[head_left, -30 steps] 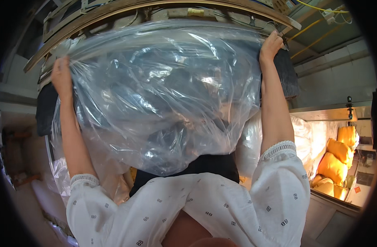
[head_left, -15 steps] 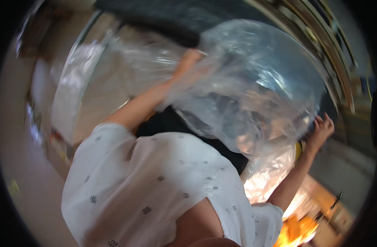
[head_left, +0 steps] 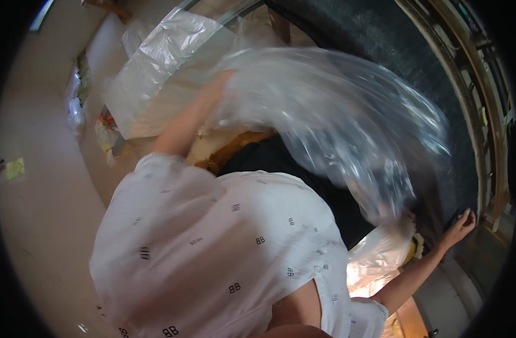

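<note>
Head view: the left hand (head_left: 221,84) grips a blurred clear plastic bag (head_left: 337,124), which hides its fingers. The right hand (head_left: 459,225) rests open on dark fabric (head_left: 382,45) beside a metal frame (head_left: 483,141), with crumpled plastic sheeting (head_left: 156,56) far left.

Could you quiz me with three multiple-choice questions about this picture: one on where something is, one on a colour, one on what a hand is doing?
1. Where is the right hand?
A. on the dark surface's edge, lower right
B. in a pocket
C. on the floor

2. What colour is the printed shirt?
A. red
B. white
C. green

3. What is the left hand doing?
A. hanging empty
B. holding a cup
C. gripping the clear plastic bag

Answers: A, its fingers rest there; B, white cloth with small dark marks; C, the blurred bag billows from it.
</note>
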A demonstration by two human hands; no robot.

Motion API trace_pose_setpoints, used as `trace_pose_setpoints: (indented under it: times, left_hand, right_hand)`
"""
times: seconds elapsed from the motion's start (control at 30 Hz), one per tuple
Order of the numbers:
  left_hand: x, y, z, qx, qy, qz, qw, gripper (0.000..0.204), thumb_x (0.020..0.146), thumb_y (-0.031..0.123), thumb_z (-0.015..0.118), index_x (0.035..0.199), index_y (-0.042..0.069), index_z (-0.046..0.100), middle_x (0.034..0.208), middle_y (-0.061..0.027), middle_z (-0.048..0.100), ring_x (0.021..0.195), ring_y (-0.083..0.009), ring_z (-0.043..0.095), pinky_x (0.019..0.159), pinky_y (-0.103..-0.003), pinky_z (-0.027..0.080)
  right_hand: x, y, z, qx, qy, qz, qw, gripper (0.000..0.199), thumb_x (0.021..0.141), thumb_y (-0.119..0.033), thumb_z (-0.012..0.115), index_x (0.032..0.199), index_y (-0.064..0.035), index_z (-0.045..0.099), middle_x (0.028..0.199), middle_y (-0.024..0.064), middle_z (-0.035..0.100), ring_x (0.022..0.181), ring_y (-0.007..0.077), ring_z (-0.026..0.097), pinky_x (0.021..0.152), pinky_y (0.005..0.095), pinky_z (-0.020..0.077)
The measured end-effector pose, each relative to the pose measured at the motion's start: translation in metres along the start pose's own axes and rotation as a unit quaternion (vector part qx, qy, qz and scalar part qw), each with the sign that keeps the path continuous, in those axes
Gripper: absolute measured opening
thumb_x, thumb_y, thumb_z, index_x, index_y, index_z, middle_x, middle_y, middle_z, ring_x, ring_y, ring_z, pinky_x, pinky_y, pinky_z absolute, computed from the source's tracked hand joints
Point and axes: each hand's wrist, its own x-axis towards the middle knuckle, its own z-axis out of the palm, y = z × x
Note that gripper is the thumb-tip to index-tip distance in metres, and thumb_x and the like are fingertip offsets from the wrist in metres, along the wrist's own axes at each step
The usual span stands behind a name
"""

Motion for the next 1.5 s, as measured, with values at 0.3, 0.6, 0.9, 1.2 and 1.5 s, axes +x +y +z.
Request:
trace_pose_setpoints:
  times: [0.3, 0.6, 0.9, 1.2, 1.5]
  left_hand:
    - [-0.163, 0.079, 0.085, 0.108, 0.207, -0.340, 0.911, 0.039, 0.081, 0.010, 0.052, 0.119, 0.000, 0.049, 0.112, -0.0164, 0.057, 0.101, -0.0283, 0.056, 0.087, -0.036, 0.046]
    - [-0.285, -0.158, -0.276, 0.487, 0.236, -0.477, 0.693, 0.032, 0.079, 0.011, 0.053, 0.109, -0.001, 0.057, 0.111, -0.0173, 0.058, 0.100, -0.0304, 0.057, 0.084, -0.037, 0.046]
    - [0.157, -0.055, 0.052, 0.149, -0.024, -0.011, 0.988, 0.055, 0.073, 0.036, 0.065, 0.120, 0.009, 0.053, 0.117, -0.0149, 0.055, 0.108, -0.0315, 0.051, 0.089, -0.039, 0.043]
    - [0.209, -0.084, 0.185, 0.215, -0.164, -0.094, 0.958, 0.121, 0.045, 0.063, 0.076, 0.134, -0.001, 0.024, 0.135, -0.0174, 0.037, 0.125, -0.0316, 0.036, 0.097, -0.048, 0.033]
    - [0.183, -0.104, 0.236, 0.143, -0.330, -0.168, 0.918, 0.136, 0.044, 0.063, 0.076, 0.139, -0.002, 0.005, 0.134, -0.0237, 0.036, 0.127, -0.0364, 0.032, 0.103, -0.057, 0.015]
  right_hand:
    - [0.000, -0.012, 0.008, 0.034, 0.024, 0.022, 0.999, 0.036, 0.090, -0.026, 0.056, 0.112, 0.0017, 0.049, 0.100, 0.0063, 0.056, 0.086, 0.0112, 0.051, 0.077, 0.0232, 0.0409]
    - [-0.014, -0.012, 0.002, -0.089, 0.024, -0.007, 0.996, 0.036, 0.090, -0.026, 0.056, 0.112, 0.0024, 0.050, 0.104, 0.0087, 0.057, 0.095, 0.0144, 0.053, 0.084, 0.0250, 0.0403]
    - [-0.006, -0.038, 0.021, -0.156, -0.023, -0.054, 0.986, 0.035, 0.093, -0.025, 0.048, 0.113, 0.0033, 0.051, 0.110, 0.0124, 0.055, 0.103, 0.0194, 0.051, 0.091, 0.0297, 0.0371]
    - [-0.008, -0.063, 0.040, -0.172, 0.039, -0.112, 0.978, 0.031, 0.094, -0.021, 0.044, 0.112, 0.0031, 0.054, 0.116, 0.0138, 0.055, 0.108, 0.0234, 0.050, 0.095, 0.0326, 0.0361]
    - [-0.016, -0.062, 0.040, -0.203, 0.005, -0.100, 0.974, 0.031, 0.094, -0.021, 0.046, 0.111, 0.0034, 0.054, 0.112, 0.0140, 0.056, 0.105, 0.0246, 0.051, 0.092, 0.0336, 0.0380]
